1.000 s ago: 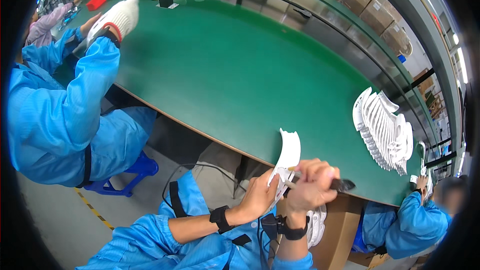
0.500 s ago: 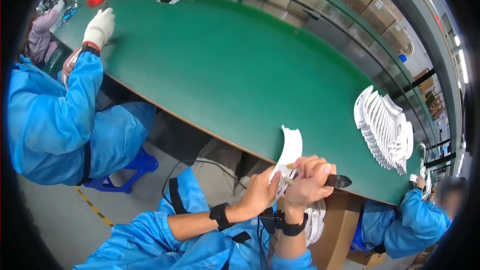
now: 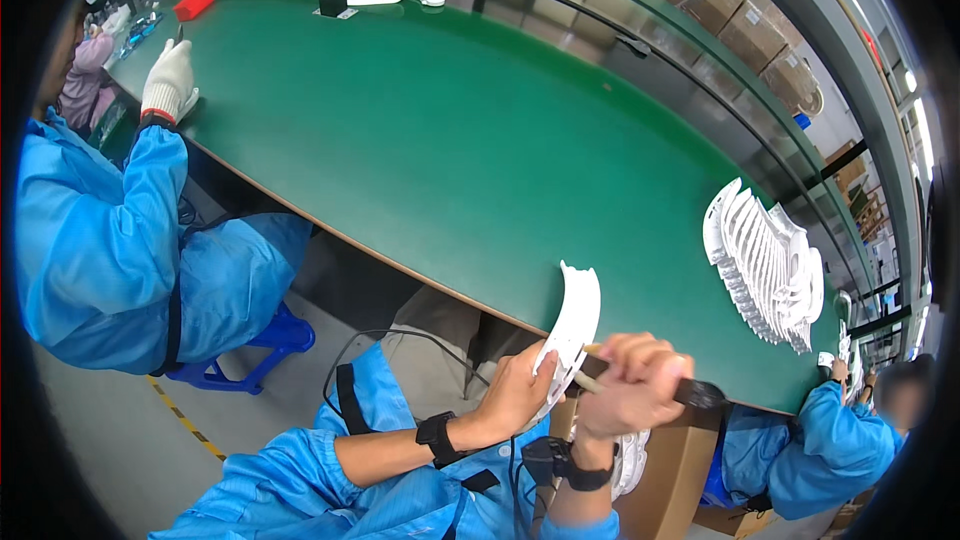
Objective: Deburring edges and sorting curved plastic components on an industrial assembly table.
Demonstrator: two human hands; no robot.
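Observation:
My left hand (image 3: 515,387) is closed around the lower part of a white curved plastic piece (image 3: 577,302), which stands tilted over the table's near edge. Close against the piece's right side, my right hand (image 3: 632,385) is in a fist around a tool with a dark rounded end (image 3: 702,395) that sticks out to the right. The tool's working end is hidden by my fingers, so its kind does not show. Pale yellowish covers sit on some fingertips of my right hand.
A row of nested white curved pieces (image 3: 765,265) stands on the green table (image 3: 400,160) at the right. Below my right hand, a cardboard box (image 3: 668,470) holds more white parts. A co-worker in blue (image 3: 110,230) sits at the left, another (image 3: 815,450) at the right.
My right hand has shifted slightly right along with the tool, and its dark end is now blurred. The white piece has dipped a little. The left co-worker's gloved hand moved left.

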